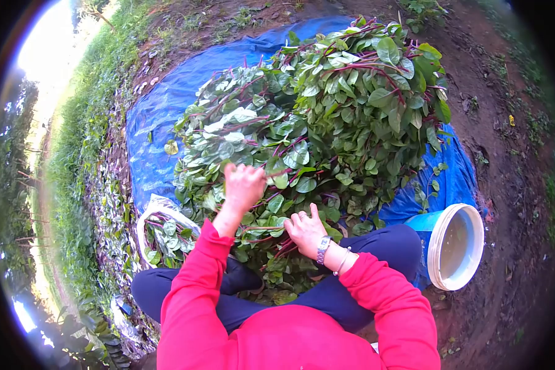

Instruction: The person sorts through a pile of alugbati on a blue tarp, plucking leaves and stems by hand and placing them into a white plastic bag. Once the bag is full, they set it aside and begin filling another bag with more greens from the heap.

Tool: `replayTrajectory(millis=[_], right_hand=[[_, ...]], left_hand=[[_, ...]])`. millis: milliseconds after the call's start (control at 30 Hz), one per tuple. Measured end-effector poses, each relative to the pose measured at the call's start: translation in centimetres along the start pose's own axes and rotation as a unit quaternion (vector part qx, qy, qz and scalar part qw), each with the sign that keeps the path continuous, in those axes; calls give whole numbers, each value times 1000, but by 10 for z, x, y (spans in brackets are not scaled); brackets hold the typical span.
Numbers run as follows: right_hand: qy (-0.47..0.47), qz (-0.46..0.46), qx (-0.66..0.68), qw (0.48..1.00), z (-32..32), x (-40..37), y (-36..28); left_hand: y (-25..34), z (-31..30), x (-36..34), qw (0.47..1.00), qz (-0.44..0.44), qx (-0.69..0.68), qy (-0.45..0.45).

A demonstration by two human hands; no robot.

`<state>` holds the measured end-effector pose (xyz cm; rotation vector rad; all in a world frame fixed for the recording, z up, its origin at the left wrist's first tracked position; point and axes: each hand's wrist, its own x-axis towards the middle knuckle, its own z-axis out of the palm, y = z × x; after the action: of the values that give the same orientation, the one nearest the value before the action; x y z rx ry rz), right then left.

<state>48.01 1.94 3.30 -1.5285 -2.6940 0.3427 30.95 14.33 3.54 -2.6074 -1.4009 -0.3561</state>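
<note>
A large heap of red-stemmed leafy greens (357,123), which look like Malabar spinach, lies in front of me. My left hand (243,185) is closed above the near left side of the heap, with a stem (276,174) reaching out to its right. Lower and to the right, my right hand (307,233), wearing a wristwatch (324,249), curls around stems at the near edge, its index finger pointing up. A pale stem (262,228) runs leftward from its fingers. Leaves hide some of what both hands grip.
Under the heap spreads a blue tarp (151,123). A white bag (147,231) with leaves inside stands by my left knee. Beside my right knee is a blue bucket (436,237) with a white rim, tilted. Grass (83,148) and bare soil surround the tarp.
</note>
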Motion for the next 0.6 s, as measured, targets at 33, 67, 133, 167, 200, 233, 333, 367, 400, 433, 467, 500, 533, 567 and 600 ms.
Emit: replayTrajectory(millis=[33,67,133,167,200,233,333,367,400,433,467,500,533,567,600], right_hand=[[0,0,0,1000,1,0,0],[20,5,-8,1000,2,-1,1],[37,11,-16,999,2,-3,4],[52,21,-17,998,2,-4,4],[67,30,-19,997,2,-5,5],[65,29,-19,997,1,-6,6],[79,15,-43,996,6,-8,11],[78,16,-45,996,9,-8,13],[114,8,-72,991,9,-7,15],[149,1,-97,984,10,-7,15],[147,3,-104,984,17,-7,16],[144,3,-103,984,20,-7,16],[148,13,-117,982,23,-7,16],[152,22,-132,979,26,-7,17],[150,22,-134,979,23,-6,18]], left_hand=[[13,5,-11,998,-11,-55,-21],[25,9,-22,988,-37,-130,-72],[40,24,-43,946,-45,-309,-91],[44,26,-51,923,-19,-373,-97],[46,30,-57,887,-31,-439,-140],[47,34,-61,845,-43,-501,-182],[36,35,-58,781,-47,-560,-273],[32,34,-53,735,-52,-593,-325],[28,31,-48,702,-54,-615,-356],[24,29,-42,687,-69,-603,-399],[22,28,-36,685,-45,-603,-406],[21,28,-32,683,-22,-602,-413],[22,31,-28,678,-32,-599,-426],[23,32,-25,676,-32,-600,-425],[26,27,-20,680,-47,-590,-432]])
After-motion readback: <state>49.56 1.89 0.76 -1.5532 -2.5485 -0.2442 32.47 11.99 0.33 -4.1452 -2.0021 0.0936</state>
